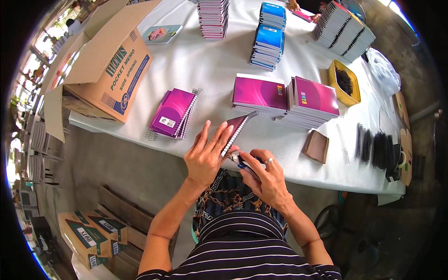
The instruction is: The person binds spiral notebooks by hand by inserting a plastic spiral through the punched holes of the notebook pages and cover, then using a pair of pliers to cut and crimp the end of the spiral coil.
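Observation:
My left hand (205, 156) lies with its fingers stretched over a small purple notebook (234, 125), pressing it at the table's near edge. A spiral wire runs along the notebook's right side, its loose end sticking out past the top corner. In my right hand (267, 175) are pliers (240, 161) with dark handles, their jaws at the lower end of the spiral. To the left lies a small pile of purple spiral notebooks (173, 113) with wire ends poking out. Ahead to the right stand two stacks of purple-covered pads (260, 92).
An open cardboard box (112, 70) stands at the left. Blue notebooks (269, 37) and a tall notebook stack (213, 18) are at the back. A yellow tray (356, 96) holds black bits. Black spirals (383, 150) and a brown block (316, 146) lie right. Another person's hand (294, 5) shows far off.

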A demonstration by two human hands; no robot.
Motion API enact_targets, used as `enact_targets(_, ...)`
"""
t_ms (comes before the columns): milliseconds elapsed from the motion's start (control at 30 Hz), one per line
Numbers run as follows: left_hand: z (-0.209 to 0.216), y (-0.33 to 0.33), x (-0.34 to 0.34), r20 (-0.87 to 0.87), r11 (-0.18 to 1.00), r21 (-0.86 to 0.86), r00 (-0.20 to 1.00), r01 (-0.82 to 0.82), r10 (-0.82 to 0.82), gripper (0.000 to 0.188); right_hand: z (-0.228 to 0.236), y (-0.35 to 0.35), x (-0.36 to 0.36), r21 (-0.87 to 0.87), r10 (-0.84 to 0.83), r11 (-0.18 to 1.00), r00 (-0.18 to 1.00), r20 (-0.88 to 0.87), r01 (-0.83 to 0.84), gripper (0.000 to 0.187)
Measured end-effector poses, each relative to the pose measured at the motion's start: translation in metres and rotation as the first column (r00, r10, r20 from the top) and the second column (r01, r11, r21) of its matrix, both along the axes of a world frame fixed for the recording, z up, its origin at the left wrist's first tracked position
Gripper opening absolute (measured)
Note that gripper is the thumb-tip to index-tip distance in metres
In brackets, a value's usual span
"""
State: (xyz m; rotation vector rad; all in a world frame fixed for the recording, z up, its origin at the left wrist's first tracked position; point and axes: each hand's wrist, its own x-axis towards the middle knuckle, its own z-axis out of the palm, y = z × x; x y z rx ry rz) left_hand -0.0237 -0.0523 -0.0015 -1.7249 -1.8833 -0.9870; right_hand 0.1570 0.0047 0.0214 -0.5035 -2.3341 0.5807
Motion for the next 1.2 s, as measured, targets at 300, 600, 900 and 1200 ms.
enact_targets(300,0.007,-0.004,-0.001,-0.003,1.0,-0.024,1.0,0.003,-0.003,0.047,0.018,0.027,0.005,-0.929,0.337,0.344,0.941,-0.012,-0.135,0.029)
enact_targets(600,0.007,-0.028,-0.062,0.674,0.854,0.202,0.565,0.479,-0.476,0.066,-0.003,0.06,-0.001,-0.401,-0.082,0.911,0.996,0.041,0.091,0.036)
enact_targets(900,0.032,0.004,-0.181,0.89,0.902,0.278,0.266,0.33,-0.371,0.093,0.008,0.013,-0.136,-0.256,0.151,0.939,0.943,-0.295,-0.231,0.042)
enact_targets(1200,-0.021,-0.003,-0.234,0.981,0.874,-0.108,0.194,0.473,0.015,0.077,-0.071,0.04,-0.185,-0.249,-0.011,0.967,0.978,-0.21,-0.043,0.035)
